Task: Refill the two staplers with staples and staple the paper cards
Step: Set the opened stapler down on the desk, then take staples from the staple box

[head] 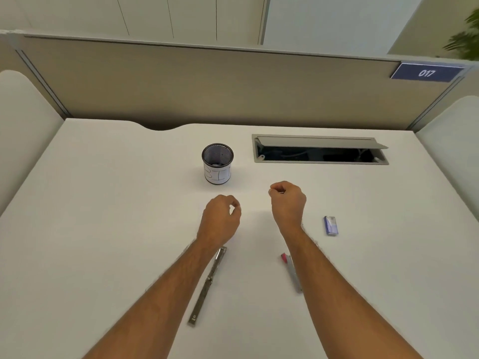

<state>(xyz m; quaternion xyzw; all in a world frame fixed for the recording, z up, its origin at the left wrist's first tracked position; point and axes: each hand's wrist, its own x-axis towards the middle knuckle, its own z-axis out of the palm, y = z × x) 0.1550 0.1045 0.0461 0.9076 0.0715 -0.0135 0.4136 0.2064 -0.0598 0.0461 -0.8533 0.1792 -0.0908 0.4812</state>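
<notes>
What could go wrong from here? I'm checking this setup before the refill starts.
1. The silver stapler lies opened flat, partly under the left forearm; a swing could knock it.
2. The staple box sits apart, right of the right hand; small staples may spill.
3. No paper cards are visible on the desk.

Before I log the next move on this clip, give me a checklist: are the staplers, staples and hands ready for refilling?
1. Metal stapler opened out flat on the desk: ok, partly under the left forearm.
2. Second stapler with a pink end within reach: ok, beside the right forearm; open or closed: cannot tell.
3. Staple box on the desk, right of the right hand: ok; open or closed: cannot tell.
4. Hands free: left hand and right hand curled, nothing seen in them: ok.
5. Paper cards in view: not ok; whether the mesh cup holds them: cannot tell.
</notes>
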